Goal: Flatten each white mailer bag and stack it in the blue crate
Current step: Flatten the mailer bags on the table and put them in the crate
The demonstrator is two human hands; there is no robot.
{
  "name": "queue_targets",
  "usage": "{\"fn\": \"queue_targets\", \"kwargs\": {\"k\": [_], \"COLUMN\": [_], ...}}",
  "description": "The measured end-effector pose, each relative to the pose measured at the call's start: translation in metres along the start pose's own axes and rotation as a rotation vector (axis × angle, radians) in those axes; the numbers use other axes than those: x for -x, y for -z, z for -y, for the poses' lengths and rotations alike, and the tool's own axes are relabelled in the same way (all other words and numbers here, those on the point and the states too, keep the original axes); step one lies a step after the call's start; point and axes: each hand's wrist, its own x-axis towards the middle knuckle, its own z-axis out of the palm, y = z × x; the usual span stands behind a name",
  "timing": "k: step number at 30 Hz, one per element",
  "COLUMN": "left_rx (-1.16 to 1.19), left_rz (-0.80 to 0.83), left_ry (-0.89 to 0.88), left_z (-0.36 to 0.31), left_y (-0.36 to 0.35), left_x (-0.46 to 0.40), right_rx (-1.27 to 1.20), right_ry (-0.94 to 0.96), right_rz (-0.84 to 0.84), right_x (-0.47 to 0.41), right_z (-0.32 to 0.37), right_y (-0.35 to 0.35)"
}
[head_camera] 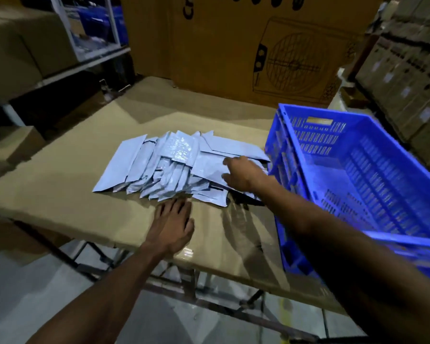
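Note:
A loose pile of several white mailer bags (164,165) lies spread on the cardboard-covered table (60,189). My right hand (241,173) rests on the right end of the pile, fingers on the topmost bag and thumb beneath its edge. My left hand (174,223) lies flat on the table just in front of the pile, fingers straight and holding nothing. The blue crate (358,184) stands tilted at the table's right side, and its inside looks empty of bags.
A large brown carton with a fan drawing (258,45) stands behind the table. Stacked boxes (407,78) line the right wall. A shelf with cartons (35,45) is at the left. The table's front edge is near my arms, with floor below.

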Motion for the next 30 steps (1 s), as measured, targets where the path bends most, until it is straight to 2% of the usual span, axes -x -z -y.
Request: {"fn": "queue_targets", "kwargs": {"k": [4, 9, 12, 15, 17, 19, 20, 22, 25, 30], "left_rx": [-0.025, -0.029, -0.003, 0.03, 0.021, -0.014, -0.041, -0.107, -0.2, -0.274], "left_rz": [0.002, 0.0, -0.052, -0.203, -0.376, -0.579, -0.637, -0.644, -0.588, -0.494], "left_ry": [0.001, 0.019, 0.004, 0.02, 0.012, -0.07, -0.119, -0.187, -0.24, -0.286], "left_z": [-0.001, 0.002, 0.001, -0.001, -0.004, -0.008, -0.009, -0.009, -0.006, -0.002], "left_y": [0.001, -0.002, -0.001, 0.0, 0.0, -0.002, -0.003, -0.004, -0.005, 0.0], "left_x": [-0.004, -0.006, -0.004, 0.002, 0.007, 0.01, 0.012, 0.014, 0.018, 0.029], "right_rx": [0.192, 0.201, 0.224, 0.247, 0.218, 0.17, 0.148, 0.104, 0.084, 0.143], "right_ry": [-0.056, -0.089, -0.076, -0.008, 0.073, 0.152, 0.183, 0.232, 0.258, 0.131], "right_rz": [-0.034, -0.031, -0.144, -0.258, -0.316, -0.359, -0.385, -0.411, -0.322, -0.044], "right_x": [0.007, 0.008, 0.021, 0.047, 0.068, 0.089, 0.098, 0.109, 0.119, 0.131], "right_z": [0.005, 0.0, 0.0, 0.012, 0.023, 0.031, 0.035, 0.041, 0.05, 0.072], "right_y": [-0.064, -0.085, -0.095, -0.111, -0.122, -0.133, -0.136, -0.138, -0.136, -0.13]}}
